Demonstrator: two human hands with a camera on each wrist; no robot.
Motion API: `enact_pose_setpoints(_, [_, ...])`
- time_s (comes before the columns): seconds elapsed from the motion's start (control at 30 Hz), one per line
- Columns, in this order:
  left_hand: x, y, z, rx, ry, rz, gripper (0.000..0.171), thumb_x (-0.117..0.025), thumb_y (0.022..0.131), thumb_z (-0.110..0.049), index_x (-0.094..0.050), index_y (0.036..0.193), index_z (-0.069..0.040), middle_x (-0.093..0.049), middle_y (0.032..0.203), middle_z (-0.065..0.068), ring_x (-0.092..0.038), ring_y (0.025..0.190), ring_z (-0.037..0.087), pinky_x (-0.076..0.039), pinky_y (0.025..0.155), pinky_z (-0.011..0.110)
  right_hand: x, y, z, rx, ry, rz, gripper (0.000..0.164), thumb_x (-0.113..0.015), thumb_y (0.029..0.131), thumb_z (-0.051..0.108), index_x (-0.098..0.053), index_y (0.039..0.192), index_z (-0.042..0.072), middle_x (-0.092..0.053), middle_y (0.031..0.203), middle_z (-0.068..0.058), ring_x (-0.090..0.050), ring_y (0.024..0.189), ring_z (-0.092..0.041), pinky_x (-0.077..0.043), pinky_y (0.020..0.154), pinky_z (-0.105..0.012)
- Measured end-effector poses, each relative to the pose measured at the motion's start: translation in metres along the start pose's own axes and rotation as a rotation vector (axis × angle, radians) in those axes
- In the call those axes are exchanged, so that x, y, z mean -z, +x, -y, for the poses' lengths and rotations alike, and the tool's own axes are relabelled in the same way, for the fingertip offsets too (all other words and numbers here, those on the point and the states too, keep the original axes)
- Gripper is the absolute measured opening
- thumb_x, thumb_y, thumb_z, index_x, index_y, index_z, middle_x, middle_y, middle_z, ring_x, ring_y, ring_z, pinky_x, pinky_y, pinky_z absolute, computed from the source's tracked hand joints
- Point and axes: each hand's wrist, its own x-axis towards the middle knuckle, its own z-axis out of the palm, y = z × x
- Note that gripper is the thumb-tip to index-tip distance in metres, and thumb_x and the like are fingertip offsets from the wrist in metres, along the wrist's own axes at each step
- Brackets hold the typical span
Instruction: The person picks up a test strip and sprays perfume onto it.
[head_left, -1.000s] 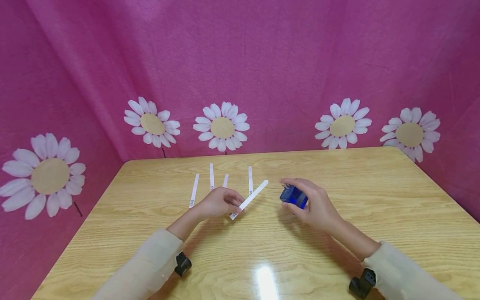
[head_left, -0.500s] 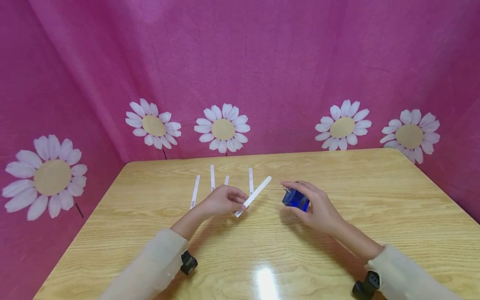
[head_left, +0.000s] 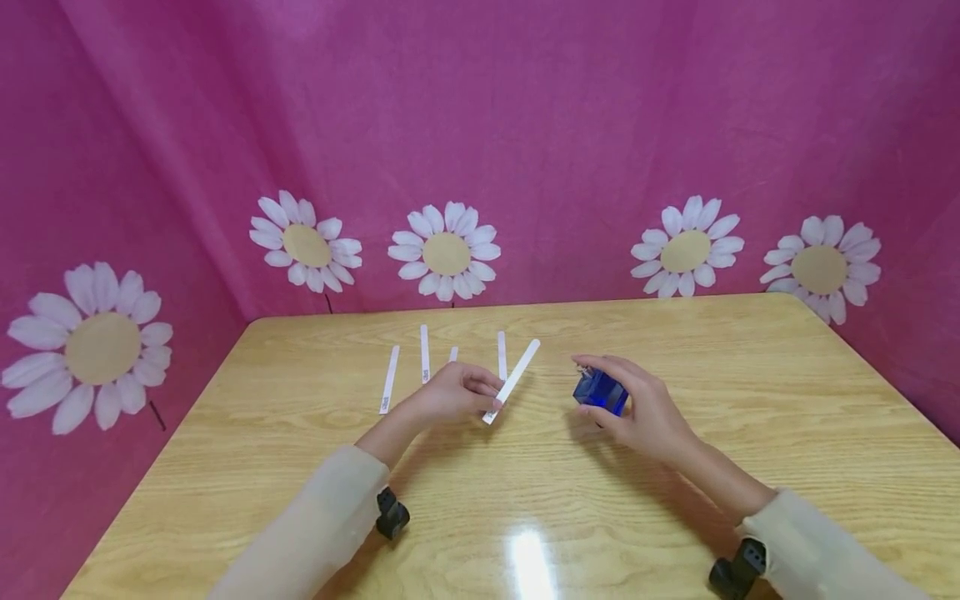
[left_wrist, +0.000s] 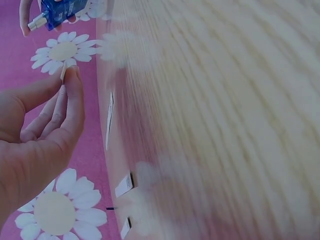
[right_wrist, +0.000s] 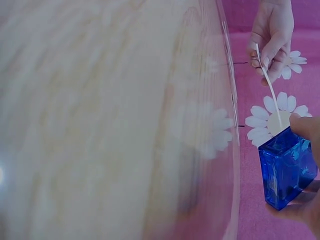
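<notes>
Thumb and fingers of my left hand (head_left: 456,393) pinch a white paper test strip (head_left: 520,368) near its printed end. The strip slants up to the right above the table, its far end pointing past the bottle. My right hand (head_left: 647,414) grips a blue glass perfume bottle (head_left: 604,392), tilted, with its silver sprayer toward the strip. In the left wrist view the bottle (left_wrist: 65,11) shows its sprayer near a fingertip. From the right wrist, the strip (right_wrist: 273,95) looks slightly bent, and the bottle (right_wrist: 287,167) hides its lower end. Strip and bottle are apart in the head view.
Several more white strips lie on the wooden table (head_left: 675,533) behind and left of my left hand, such as the leftmost strip (head_left: 390,380) and the strip at the back right (head_left: 502,353). A pink curtain (head_left: 562,150) with daisies hangs behind the table.
My left hand has moved a little right and away from me, and its strip stands at a steeper slant. The right hand has shifted slightly right with the bottle.
</notes>
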Motion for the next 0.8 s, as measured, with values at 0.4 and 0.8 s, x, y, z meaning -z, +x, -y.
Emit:
enact_pose_setpoints(0.4, [-0.002,0.016,0.006,0.071,-0.188,-0.064,0.028,-0.064,0.088,0.000,-0.060,0.114,0.008,-0.070,0.089,0.009,-0.064,0.071,0.008,-0.059,0.083,0.030,0.008,0.000,0.000,0.028,-0.019,-0.031,0.066,-0.084,0.070,0.006,-0.058,0.130,0.016,-0.065,0.124,-0.006,-0.062,0.113,-0.024,-0.057,0.085,-0.042])
enact_pose_setpoints(0.8, [0.005,0.021,0.014,0.142,-0.125,-0.200,0.028,-0.067,0.088,-0.007,-0.064,0.113,0.002,-0.071,0.109,0.018,-0.071,0.093,0.024,-0.056,0.091,0.034,0.012,-0.003,-0.001,0.006,-0.034,-0.039,0.067,-0.084,0.070,0.007,-0.058,0.131,0.017,-0.065,0.125,-0.007,-0.062,0.114,-0.025,-0.057,0.086,-0.043])
